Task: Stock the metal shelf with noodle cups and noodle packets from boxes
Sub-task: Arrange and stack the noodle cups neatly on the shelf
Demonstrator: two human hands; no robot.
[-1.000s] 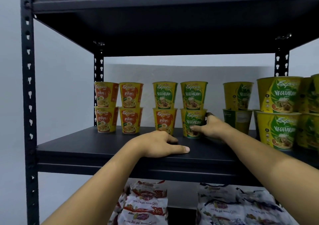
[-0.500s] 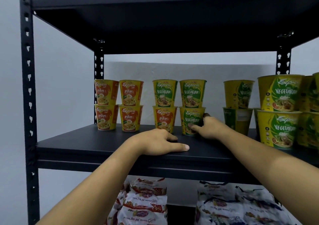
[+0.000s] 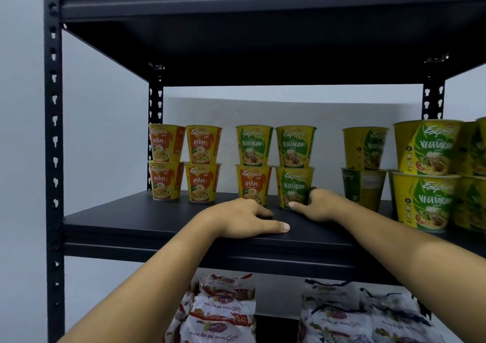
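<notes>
My right hand (image 3: 319, 207) holds the green noodle cup (image 3: 293, 184) at the bottom of its stack, thumb in front and fingers round the side. The cup stands on the black shelf (image 3: 131, 219). My left hand (image 3: 242, 220) rests loose on the shelf, holding nothing. Below lie noodle packets (image 3: 223, 313)

Five orange-labelled yellow paper noodle cups (image 3: 202, 145) stand left of the gripped cup (image 3: 294, 184). Seven green-labelled cups (image 3: 426, 148) show whole, it included. Two white packet bundles (image 3: 226, 313) lie below.
</notes>
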